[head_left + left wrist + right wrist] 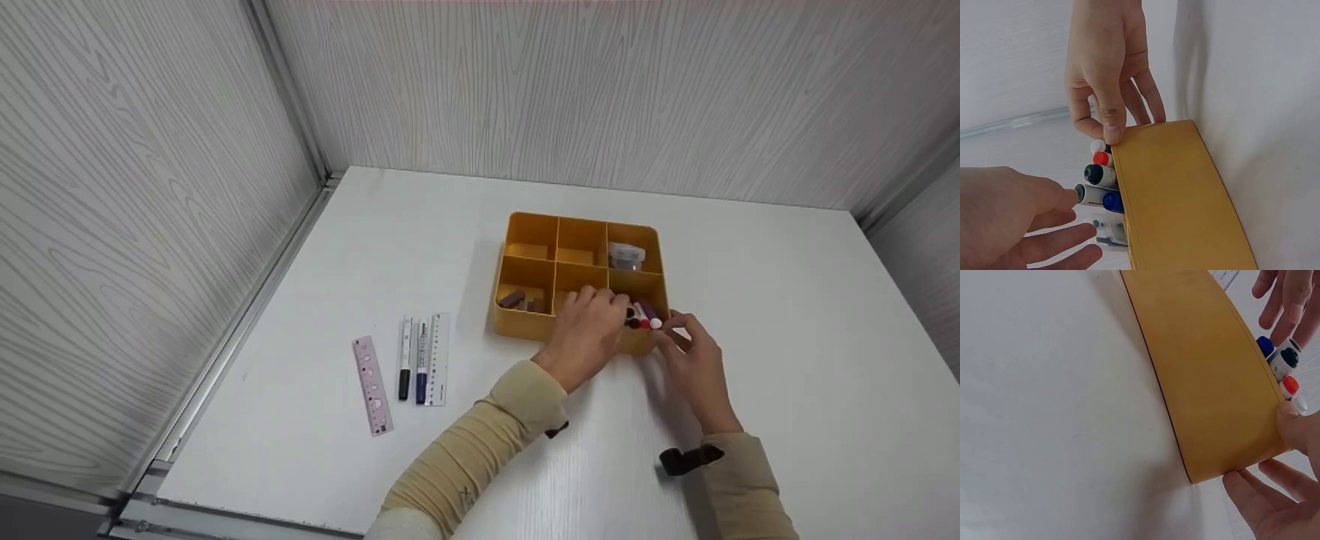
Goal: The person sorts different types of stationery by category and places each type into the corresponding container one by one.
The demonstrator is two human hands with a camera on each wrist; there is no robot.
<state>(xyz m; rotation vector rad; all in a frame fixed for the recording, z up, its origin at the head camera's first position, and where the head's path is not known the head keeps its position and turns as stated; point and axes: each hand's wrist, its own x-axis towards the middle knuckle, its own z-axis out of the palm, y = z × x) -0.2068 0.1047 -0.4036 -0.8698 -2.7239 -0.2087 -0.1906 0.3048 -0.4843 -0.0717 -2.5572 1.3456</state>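
A yellow compartment box (525,324) stands on the table. Several markers lean in its front right compartment, ends above the rim: a red-capped marker (1103,158), a blue-ended marker (1265,346), and black and white ends beside them. My left hand (589,330) reaches over the box's front; in the left wrist view its fingers (1053,242) are spread, a fingertip right at one marker's grey end (1080,193). My right hand (697,364) holds the box's front right corner, thumb (1286,419) by the rim and fingers (1249,495) along the side.
Left of the box lie a pink ruler (373,386), a black-capped marker (405,360), a purple-capped marker (421,367) and a clear ruler (439,360). Small dark blocks (513,299) sit in the front left compartment, a clear plastic container (626,255) in the back right one.
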